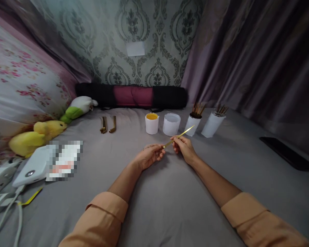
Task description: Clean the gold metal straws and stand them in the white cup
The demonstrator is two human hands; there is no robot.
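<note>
A slim, shiny golden strip [186, 131] with a pointed tip slants up to the right between my hands, above the grey sheet. My left hand [148, 156] pinches its lower end between thumb and fingers. Closed on the middle of the strip is my right hand [184, 148], palm turned inward, with the tip sticking out beyond it. Just behind the hands stand a white cup with yellow contents [151, 127] and a second white cup [171, 125], whose contents I cannot make out. To their right, a white holder [191, 127] and a leaning white holder [212, 126] carry thin brown sticks.
Two small golden-brown bundles [103, 125] lie at the back left. Plush toys [28, 139], a white power bank [34, 168] and cables line the left side. A black phone-like slab [288, 152] lies right. A black-and-maroon roll [132, 96] rests against the wall.
</note>
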